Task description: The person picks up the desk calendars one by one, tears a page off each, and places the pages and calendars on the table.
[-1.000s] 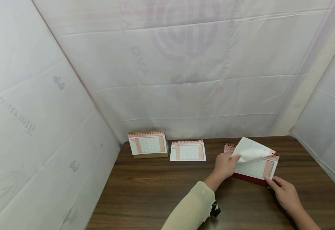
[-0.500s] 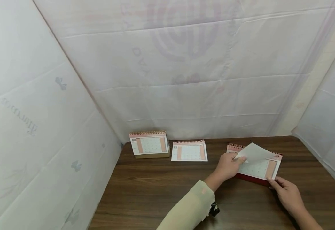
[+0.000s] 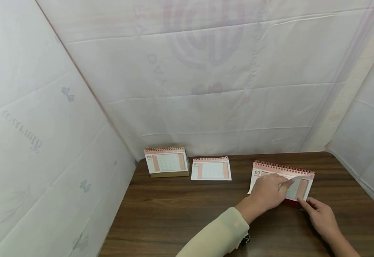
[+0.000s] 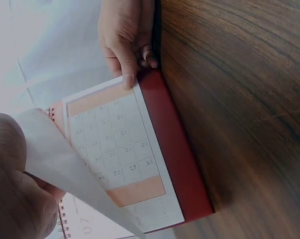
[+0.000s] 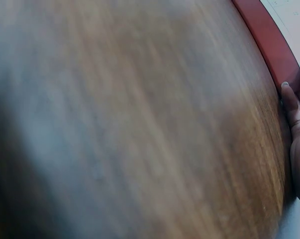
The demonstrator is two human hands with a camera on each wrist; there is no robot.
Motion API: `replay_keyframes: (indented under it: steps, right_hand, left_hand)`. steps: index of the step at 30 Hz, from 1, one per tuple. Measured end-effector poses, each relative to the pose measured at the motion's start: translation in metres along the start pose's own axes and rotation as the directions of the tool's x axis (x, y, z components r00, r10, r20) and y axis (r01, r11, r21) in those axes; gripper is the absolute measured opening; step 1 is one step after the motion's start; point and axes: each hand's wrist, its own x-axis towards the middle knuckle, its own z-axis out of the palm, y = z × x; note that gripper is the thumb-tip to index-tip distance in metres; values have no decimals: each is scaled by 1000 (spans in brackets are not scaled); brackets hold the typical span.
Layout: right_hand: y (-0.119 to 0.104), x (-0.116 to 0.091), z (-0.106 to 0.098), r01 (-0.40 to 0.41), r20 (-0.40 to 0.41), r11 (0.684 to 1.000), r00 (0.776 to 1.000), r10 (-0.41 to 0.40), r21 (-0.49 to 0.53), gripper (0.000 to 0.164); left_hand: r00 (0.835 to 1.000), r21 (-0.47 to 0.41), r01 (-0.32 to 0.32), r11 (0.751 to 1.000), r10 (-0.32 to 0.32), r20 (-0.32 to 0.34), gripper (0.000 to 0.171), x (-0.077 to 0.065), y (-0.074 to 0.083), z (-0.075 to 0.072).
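A desk calendar point(image 3: 304, 187) with a red base and a spiral top stands at the right of the table, open at a "07" sheet. My left hand point(image 3: 268, 191) reaches across its front and pinches a loose page point(image 4: 72, 172), whose curled white back shows in the left wrist view. In the head view that page runs from the fingers toward the right end of the spiral. The right hand point(image 3: 320, 216) holds the calendar's lower right corner, thumb on the sheet. In the right wrist view, a fingertip of this hand lies against the red base point(image 5: 271, 47).
Another desk calendar point(image 3: 167, 162), showing "08" on a tan base, stands at the back left of the wooden table point(image 3: 161, 217). Beside it lies a detached "07" sheet point(image 3: 211, 169) with a ragged top edge. White sheeting point(image 3: 206, 117) walls the table's back and sides.
My left hand has moved right across the calendar, drawing the page off the left part of the spiral, where "07" now shows. The right hand keeps its hold on the corner.
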Motion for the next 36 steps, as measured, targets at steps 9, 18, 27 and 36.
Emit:
replay_keyframes:
  steps: [9,18,27,36]
  right_hand:
    - [-3,1,-1,-6,7,1000,1000,6,-15,50]
    - [-1,-1,1,-19,19,1000,1000,19,-21,50]
    - [-2,0,1,-34,18,999,999,34,-16,52]
    - [-3,-1,0,-63,35,998,997,64,-24,56]
  left_hand:
    - [980,-243,198,950,-196,33,60,-7,-8,17]
    - [947,-406,304,862,-319,32,56,-11,-13,30]
    - [900,-480,410,775,-429,77,54,-8,-10,26]
    - [870,-528,433,730,-491,34,52,-7,-6,28]
